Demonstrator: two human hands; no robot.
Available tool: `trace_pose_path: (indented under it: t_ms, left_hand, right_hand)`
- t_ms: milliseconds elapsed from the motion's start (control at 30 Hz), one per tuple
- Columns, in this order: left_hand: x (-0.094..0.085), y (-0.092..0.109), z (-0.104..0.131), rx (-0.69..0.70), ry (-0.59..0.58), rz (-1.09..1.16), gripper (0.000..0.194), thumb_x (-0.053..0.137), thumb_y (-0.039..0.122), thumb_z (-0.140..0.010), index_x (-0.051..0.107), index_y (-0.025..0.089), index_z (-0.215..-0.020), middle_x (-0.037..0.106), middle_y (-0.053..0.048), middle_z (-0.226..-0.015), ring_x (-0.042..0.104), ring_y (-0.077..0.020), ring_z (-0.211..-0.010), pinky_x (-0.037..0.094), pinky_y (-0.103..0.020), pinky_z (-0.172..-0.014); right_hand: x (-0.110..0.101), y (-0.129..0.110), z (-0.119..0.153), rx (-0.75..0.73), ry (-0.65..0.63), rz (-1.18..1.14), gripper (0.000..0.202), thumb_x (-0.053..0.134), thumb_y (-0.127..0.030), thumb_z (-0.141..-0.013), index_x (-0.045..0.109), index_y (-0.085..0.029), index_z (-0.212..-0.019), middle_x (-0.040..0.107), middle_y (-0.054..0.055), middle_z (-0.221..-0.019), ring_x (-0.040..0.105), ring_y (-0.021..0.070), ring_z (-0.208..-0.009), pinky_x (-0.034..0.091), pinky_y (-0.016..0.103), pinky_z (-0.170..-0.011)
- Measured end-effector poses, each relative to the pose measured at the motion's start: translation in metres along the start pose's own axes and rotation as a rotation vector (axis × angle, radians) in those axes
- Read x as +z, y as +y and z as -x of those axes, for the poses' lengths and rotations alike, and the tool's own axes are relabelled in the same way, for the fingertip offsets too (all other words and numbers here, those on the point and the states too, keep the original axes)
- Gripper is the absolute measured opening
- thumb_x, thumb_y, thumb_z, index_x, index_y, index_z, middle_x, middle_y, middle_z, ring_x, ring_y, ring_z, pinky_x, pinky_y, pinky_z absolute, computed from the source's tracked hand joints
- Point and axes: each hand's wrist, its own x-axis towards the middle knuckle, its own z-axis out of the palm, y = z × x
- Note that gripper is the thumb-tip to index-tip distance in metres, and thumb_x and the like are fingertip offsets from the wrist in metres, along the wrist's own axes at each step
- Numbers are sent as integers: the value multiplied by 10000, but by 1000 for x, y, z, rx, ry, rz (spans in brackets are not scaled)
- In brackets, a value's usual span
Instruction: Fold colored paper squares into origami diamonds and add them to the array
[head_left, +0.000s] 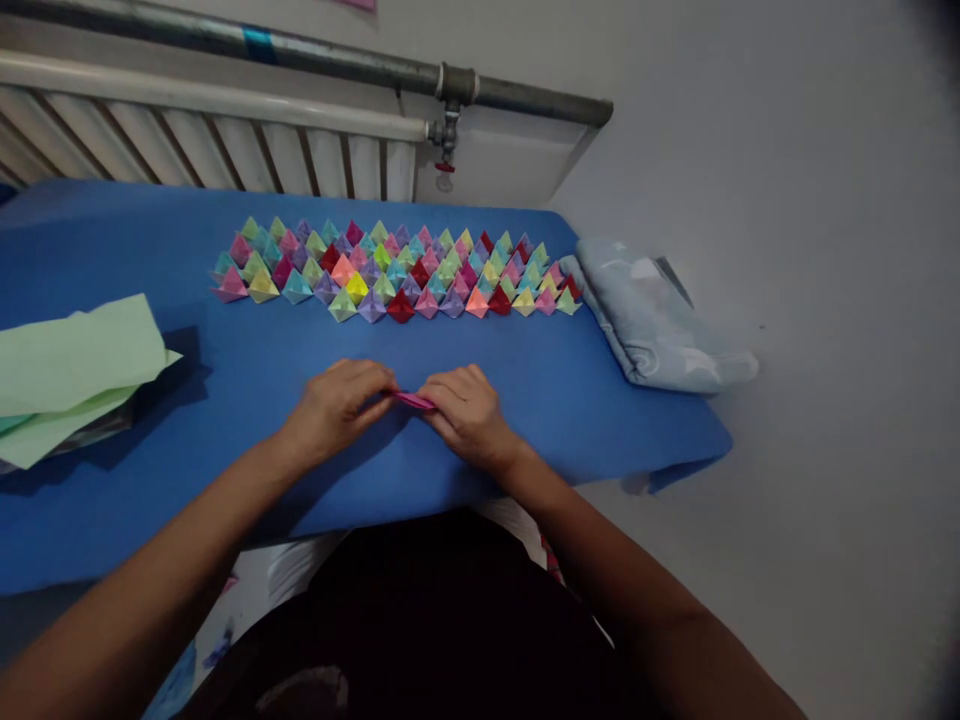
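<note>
Between my two hands is a small folded piece of pink paper [413,400], held just above the blue-covered table [300,345]. My left hand [341,405] pinches its left end. At the other end, my right hand [469,412] grips it with the fingers closed; much of the paper is hidden by the fingers. Beyond my hands, several folded paper boats [401,305] in many colours stand in close rows across the table.
A stack of light green paper sheets [82,360] lies at the left. To the right, a folded grey-blue cloth [652,320] rests against the wall. Behind the table are a white radiator [255,155] and a metal pipe [352,58] with a red-handled valve [445,166].
</note>
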Motion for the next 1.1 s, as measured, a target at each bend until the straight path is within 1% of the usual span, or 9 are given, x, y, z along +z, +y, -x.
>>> trace_pose_path:
  t_ms: [100, 167, 333, 467, 567, 700, 867, 967, 1100]
  left_hand:
    - [10, 0, 7, 180, 77, -285, 277, 423, 226, -1023, 671, 183, -910, 743, -74, -999, 644, -191, -885, 454, -360, -831]
    - [16, 1, 13, 249, 91, -370, 282, 437, 213, -1022, 671, 184, -867, 739, -69, -935, 620, -181, -790, 443, -354, -773]
    - [24, 9, 31, 269, 63, -384, 254, 454, 159, -1005, 676, 181, -884, 725, -70, -901, 605, -187, -769, 441, -360, -771]
    - [24, 14, 41, 248, -16, -361, 280, 433, 163, -1012, 688, 183, -896, 729, -71, -898, 612, -182, -760, 448, -358, -755]
    - [24, 16, 44, 206, -59, -284, 294, 423, 184, -1014, 706, 190, -938, 737, -74, -919, 636, -190, -798, 466, -376, -790]
    - [24, 17, 47, 195, -65, -253, 254, 464, 198, -991, 717, 191, -975, 753, -84, -993, 663, -213, -876, 469, -391, -824]
    - [23, 21, 53, 183, -31, -308, 197, 519, 217, -977, 712, 176, -972, 767, -84, -1033, 674, -220, -861, 463, -405, -842]
    - [25, 24, 55, 107, -6, -281, 213, 507, 222, -987, 716, 186, -971, 767, -78, -1035, 675, -228, -883, 456, -418, -852]
    - [30, 27, 54, -43, -1, -207, 260, 486, 266, -997, 727, 201, -926, 755, -81, -1016, 661, -248, -930, 459, -428, -846]
  right_hand:
    - [1, 7, 0, -107, -37, 151, 240, 471, -284, -1013, 701, -225, -975, 718, 75, -996, 580, 213, -889, 344, 394, -841]
    - [4, 7, 3, -147, -59, 185, 283, 426, -257, -1023, 702, -224, -969, 720, 70, -988, 570, 209, -873, 326, 395, -836]
    - [11, -3, 20, -147, -122, 154, 342, 381, -189, -1025, 707, -259, -947, 721, 37, -962, 553, 188, -849, 311, 389, -865]
    - [12, -9, 32, -170, -123, 179, 337, 386, -173, -1018, 710, -247, -958, 720, 38, -990, 537, 183, -831, 309, 387, -880]
    - [11, -10, 39, -154, -154, 164, 288, 419, -188, -1010, 702, -236, -991, 721, 38, -1025, 543, 192, -866, 311, 391, -879]
    - [6, -11, 48, -48, -179, 72, 205, 489, -229, -991, 685, -231, -1053, 718, 53, -1082, 559, 220, -953, 322, 402, -858]
    - [2, -9, 56, 83, -140, 10, 189, 510, -257, -996, 692, -219, -1028, 730, 70, -1091, 579, 221, -929, 351, 388, -835]
    - [3, -8, 56, 159, -135, -48, 173, 528, -256, -994, 698, -227, -1012, 733, 65, -1083, 603, 217, -942, 369, 385, -843]
    - [4, -10, 54, 264, -103, -120, 138, 558, -266, -985, 689, -232, -955, 721, 60, -1116, 625, 212, -1008, 386, 387, -883]
